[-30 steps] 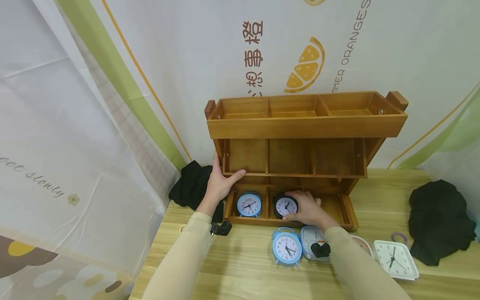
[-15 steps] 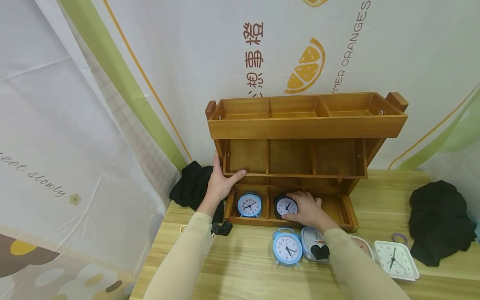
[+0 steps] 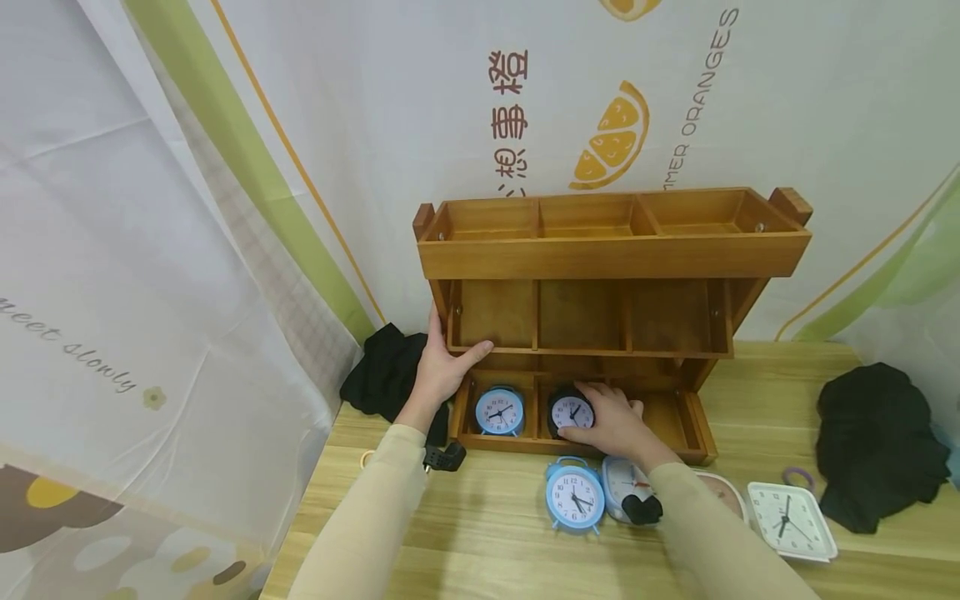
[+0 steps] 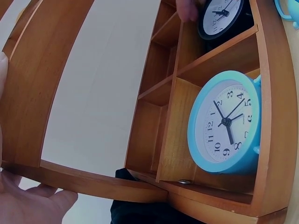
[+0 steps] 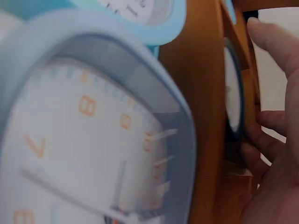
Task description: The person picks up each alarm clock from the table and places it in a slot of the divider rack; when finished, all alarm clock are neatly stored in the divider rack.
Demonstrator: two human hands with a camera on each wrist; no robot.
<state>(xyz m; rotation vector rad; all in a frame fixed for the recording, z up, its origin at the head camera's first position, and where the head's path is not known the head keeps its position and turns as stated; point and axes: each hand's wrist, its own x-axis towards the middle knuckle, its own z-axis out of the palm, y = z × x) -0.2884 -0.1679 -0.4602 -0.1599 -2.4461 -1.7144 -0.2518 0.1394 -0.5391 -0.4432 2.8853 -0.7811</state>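
A tiered wooden organizer box (image 3: pixel 611 258) stands against the curtain. My left hand (image 3: pixel 442 367) holds its left side, thumb over the front edge of the middle tier and fingers along the outside; in the left wrist view those fingers (image 4: pixel 42 200) touch the wood. My right hand (image 3: pixel 615 421) grips a round black alarm clock (image 3: pixel 572 413) in the middle compartment of the bottom tray, thumb at its front and fingers over the top and right side. A light blue alarm clock (image 3: pixel 499 411) stands in the left compartment. Part of the right compartment is hidden behind my right hand.
In front of the box stand a blue twin-bell clock (image 3: pixel 574 497) and a grey-blue clock (image 3: pixel 621 483), partly hidden by my wrist. Further right lie a pinkish clock (image 3: pixel 722 490), a white square clock (image 3: pixel 792 521) and a purple ring (image 3: pixel 798 477). Black cloths (image 3: pixel 877 446) lie at both sides.
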